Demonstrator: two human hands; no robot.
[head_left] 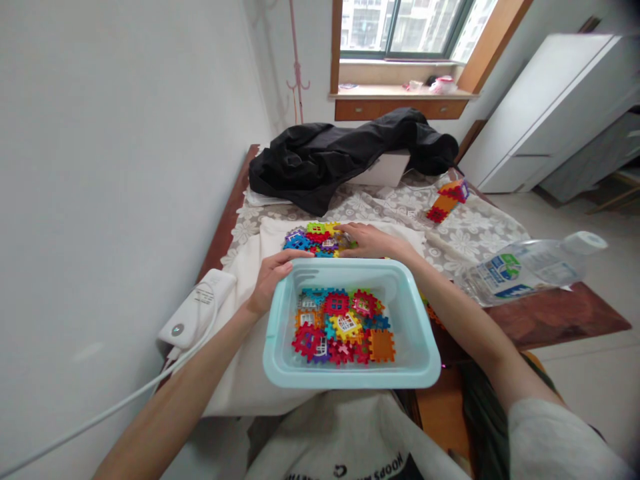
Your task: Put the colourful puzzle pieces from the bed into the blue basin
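So, head cam view, the only one here. The left hand [273, 277] has its fingers closed on the far left corner of a light blue tub [350, 381], gripping the rim. The tub is at the near side, and its near edge sticks out over the person's shirt [345, 427]. Can't tell if it's resting on anything. Inside are colorful toothed tiles [345, 323], bunched toward the middle, so there's a bare band of tub floor along the right wall.

Just past the far rim is a loose pile of tiles [313, 239] on a white cloth [240, 293]. The right hand [370, 240] is at the pile's right side, fingers curved; can't tell if they've pinched a tile.

Room-wise, the left is tighter: a white power unit [200, 303] sits near the left arm, with the wall [125, 133] right beyond. On the far side, a black cover [350, 147] blocks things off. To the right, lace cloth [480, 230] stretches past a small built tile piece [447, 199], but a plastic bottle [520, 270] lies just beside the right forearm, near the table's edge.
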